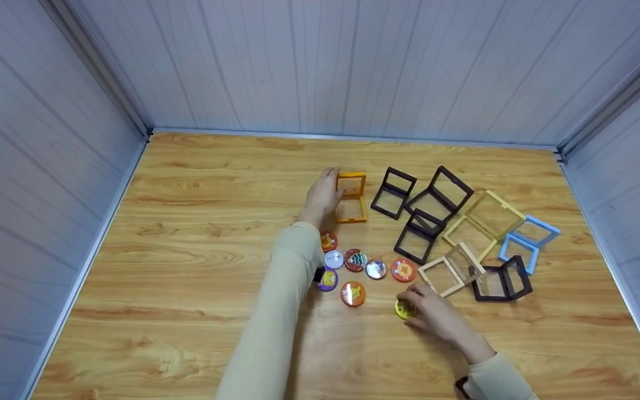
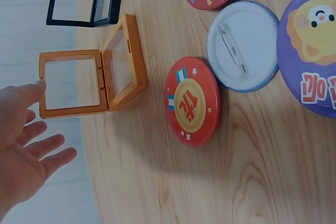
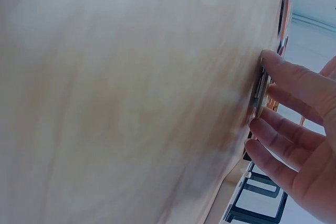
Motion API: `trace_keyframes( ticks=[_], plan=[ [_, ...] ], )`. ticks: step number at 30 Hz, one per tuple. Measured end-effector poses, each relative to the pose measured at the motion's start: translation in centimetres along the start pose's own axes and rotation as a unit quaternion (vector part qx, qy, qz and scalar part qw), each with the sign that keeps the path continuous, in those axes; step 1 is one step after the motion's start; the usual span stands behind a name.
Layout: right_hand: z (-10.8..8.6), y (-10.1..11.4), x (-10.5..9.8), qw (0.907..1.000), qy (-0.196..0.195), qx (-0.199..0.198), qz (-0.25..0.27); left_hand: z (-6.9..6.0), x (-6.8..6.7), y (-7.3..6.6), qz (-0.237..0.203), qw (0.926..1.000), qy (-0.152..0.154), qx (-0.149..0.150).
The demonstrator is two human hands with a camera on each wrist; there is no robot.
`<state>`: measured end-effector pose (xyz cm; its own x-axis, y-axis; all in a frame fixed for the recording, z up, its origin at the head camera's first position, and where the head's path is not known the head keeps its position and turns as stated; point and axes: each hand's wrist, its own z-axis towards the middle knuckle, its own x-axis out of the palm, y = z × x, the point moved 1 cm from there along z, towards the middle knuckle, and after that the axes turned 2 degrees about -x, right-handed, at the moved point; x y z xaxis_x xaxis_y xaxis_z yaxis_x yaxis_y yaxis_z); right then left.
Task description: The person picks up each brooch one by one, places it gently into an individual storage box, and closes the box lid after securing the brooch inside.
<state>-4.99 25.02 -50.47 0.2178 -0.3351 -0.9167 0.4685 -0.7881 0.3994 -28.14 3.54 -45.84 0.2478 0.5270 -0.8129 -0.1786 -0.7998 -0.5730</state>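
The yellow badge [image 1: 402,311] is on the near side of the tabletop [image 1: 203,255], under my right hand [image 1: 434,315], with my thumb and fingers clamped on its rim; whether it lies quite flat I cannot tell. That rim grip seems right to me: light pressure at the edge should leave the face unsmudged, and a level lift would spare it from slipping. My left hand [image 1: 321,195] is at the orange frame [image 2: 101,80], one fingertip on the edge of the raised panel, the other fingers loose and apart. A steady touch there, without pushing, should stop the frame from tipping or folding.

Between my hands lie the tree badge [image 1: 355,260], a small badge [image 1: 376,269] and an orange badge [image 1: 353,294], so I would pass above them. The white badge [image 2: 242,45] has its pin upward, and my left sleeve [image 1: 278,289] hangs close over the red badge [image 2: 192,100] and purple badge [image 1: 328,280]. Just beyond my right hand sits the cream frame [image 1: 454,269], with dark frames [image 1: 395,190] and a blue frame [image 1: 523,240] farther off
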Motion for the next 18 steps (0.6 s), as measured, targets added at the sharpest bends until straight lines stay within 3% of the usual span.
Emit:
trace_keyframes(
  ticks=[8, 18],
  plan=[
    [0.17, 0.11, 0.12, 1.0, -0.001, 0.004, 0.001, 0.12, 0.14, -0.14, 0.018, 0.9995, -0.022, 0.01],
    [0.37, 0.15, 0.22, 0.9997, -0.021, -0.013, 0.002, -0.09, 0.13, -0.11, -0.001, 0.9992, -0.038, 0.014]
  ],
)
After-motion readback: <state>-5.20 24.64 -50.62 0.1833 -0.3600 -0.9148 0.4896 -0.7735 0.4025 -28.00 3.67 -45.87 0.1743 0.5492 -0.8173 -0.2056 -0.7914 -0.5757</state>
